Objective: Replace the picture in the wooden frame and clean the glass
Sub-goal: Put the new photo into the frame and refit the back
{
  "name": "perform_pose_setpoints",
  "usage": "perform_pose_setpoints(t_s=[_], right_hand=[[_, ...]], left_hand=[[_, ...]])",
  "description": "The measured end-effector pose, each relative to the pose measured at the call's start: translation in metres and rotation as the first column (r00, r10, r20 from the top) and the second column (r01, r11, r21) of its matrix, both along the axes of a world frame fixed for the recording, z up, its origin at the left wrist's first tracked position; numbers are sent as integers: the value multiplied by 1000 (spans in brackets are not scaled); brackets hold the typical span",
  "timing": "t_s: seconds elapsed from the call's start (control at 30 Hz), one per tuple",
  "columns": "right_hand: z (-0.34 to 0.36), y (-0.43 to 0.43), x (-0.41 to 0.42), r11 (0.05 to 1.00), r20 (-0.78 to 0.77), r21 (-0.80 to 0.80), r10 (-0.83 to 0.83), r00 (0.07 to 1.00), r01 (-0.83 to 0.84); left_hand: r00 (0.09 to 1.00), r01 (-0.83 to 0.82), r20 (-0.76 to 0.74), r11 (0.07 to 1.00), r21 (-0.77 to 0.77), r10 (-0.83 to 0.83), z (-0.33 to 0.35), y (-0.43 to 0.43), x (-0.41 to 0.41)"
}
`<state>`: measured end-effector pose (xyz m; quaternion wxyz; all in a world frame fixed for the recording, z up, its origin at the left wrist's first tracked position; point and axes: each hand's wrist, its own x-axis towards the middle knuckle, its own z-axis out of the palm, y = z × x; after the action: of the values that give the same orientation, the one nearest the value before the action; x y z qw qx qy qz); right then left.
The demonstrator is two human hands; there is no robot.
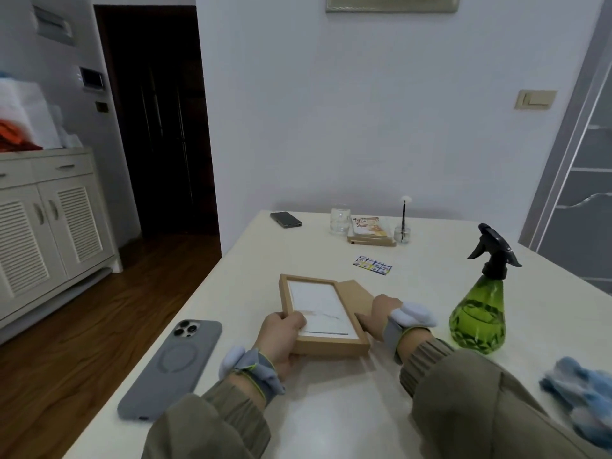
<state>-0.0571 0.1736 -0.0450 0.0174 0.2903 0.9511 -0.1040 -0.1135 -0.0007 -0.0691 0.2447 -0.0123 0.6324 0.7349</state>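
Between the two hands, on the pale worktop (331,409), lies the wooden frame (323,314), back side up, with a white sheet (319,308) showing inside its rim. The left hand (281,339) has a narrow grip closed on the frame's near left corner, thumb on top at the edge of the sheet and fingers curled under the wood. The right hand (381,314) rests against the frame's right side, its fingers lying along a brown backing board (359,296) that sticks out from under that edge; whether this grip is closed on the board or only pressing on it I cannot tell. Both wrists wear grey straps with white pads, and both sleeves are olive green.

Left of the left grip, a grey phone (172,369) lies face down near the worktop's edge. Right of the right grip stands a green spray bottle (480,313) with a black trigger head, upright and apart from the hand. Further right and nearer the person, a blue cloth (583,395) lies crumpled. Beyond the frame, away from both grips, a small printed card (373,265) lies flat, and further off sit a dark phone (285,219), a clear glass (340,218), a stack of frames (369,231) and a small jar (402,233) holding a thin stick.
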Motion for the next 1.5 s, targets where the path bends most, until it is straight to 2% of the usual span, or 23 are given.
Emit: perform_pose_setpoints(t_s=[0.13,0.27,0.33,0.43,0.57,0.7,0.83,0.93,1.1,1.5], right_hand=[[-8,2,-12,999,21,-18,32,999,-31],[-3,7,-13,985,-13,-166,-41,999,38],[2,8,-12,968,-54,-212,-152,987,137],[7,12,-12,957,-113,-205,-232,966,206],[19,15,-7,952,-218,-248,-234,947,178],[41,13,-1,972,-238,-198,-169,956,123],[54,1,0,975,-366,-156,-205,908,158],[60,-13,4,992,-471,-65,-128,873,110],[70,-31,24,992,-415,61,123,902,-107],[47,-45,11,978,-322,171,173,931,-123]], left_hand=[[1000,-9,4,1000,5,9,-2,-4,-6],[1000,-13,1,1000,-6,13,-3,-5,-9],[1000,-8,-7,1000,-17,8,-3,-4,-8],[1000,-17,-15,1000,-21,17,-2,-4,-5],[1000,-19,-11,1000,-15,18,1,-5,0],[998,-47,-39,998,-50,45,4,-5,6],[997,-50,-66,996,-77,45,4,-4,8],[994,-61,-99,991,-115,50,4,-3,10],[990,-47,-136,988,-146,27,7,-1,16],[970,-79,-244,967,-243,18,18,2,36]])
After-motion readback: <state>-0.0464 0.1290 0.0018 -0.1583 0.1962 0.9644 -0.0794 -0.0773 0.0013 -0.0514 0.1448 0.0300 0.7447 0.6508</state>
